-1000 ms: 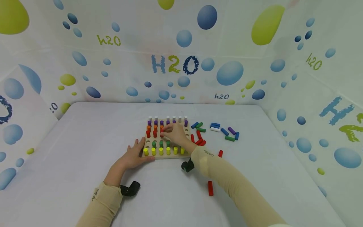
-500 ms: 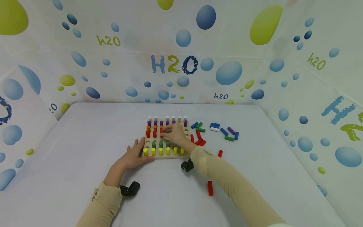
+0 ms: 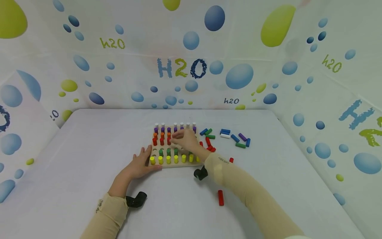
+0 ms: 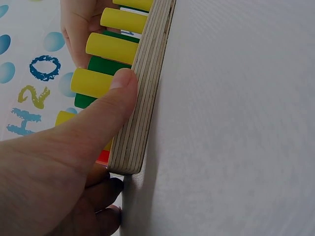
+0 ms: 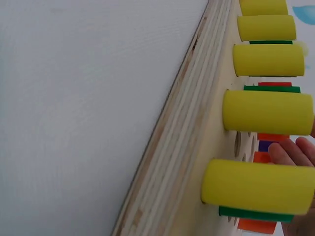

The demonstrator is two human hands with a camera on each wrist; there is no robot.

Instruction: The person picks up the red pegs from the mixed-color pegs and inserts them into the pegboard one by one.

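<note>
A wooden pegboard [image 3: 176, 166] lies on the white table, with rows of yellow pegs [image 3: 168, 159], green pegs [image 3: 168, 152], red pegs [image 3: 161, 141], orange pegs [image 3: 162, 135], purple pegs [image 3: 175, 129] and white pegs [image 3: 175, 125]. My left hand [image 3: 138, 166] rests at its near left corner. The thumb lies straight along the front edge [image 4: 140, 98], while the other fingers spread by the left side. Over the board's middle is my right hand [image 3: 188, 141], its fingertips just right of the third red peg [image 3: 168, 141]. Nothing shows between those fingers [image 5: 283, 153].
Loose red pegs [image 3: 208, 141] lie right of the board, beside green and blue ones. Farther right are a white peg [image 3: 225, 136], a purple peg [image 3: 242, 136] and more blue and green pegs. One red peg [image 3: 221, 198] lies nearer me, left of the right sleeve [image 3: 247, 192].
My right hand has drawn slightly right, off the third red peg, which now shows upright in the board. The left hand has kept its place at the corner.
</note>
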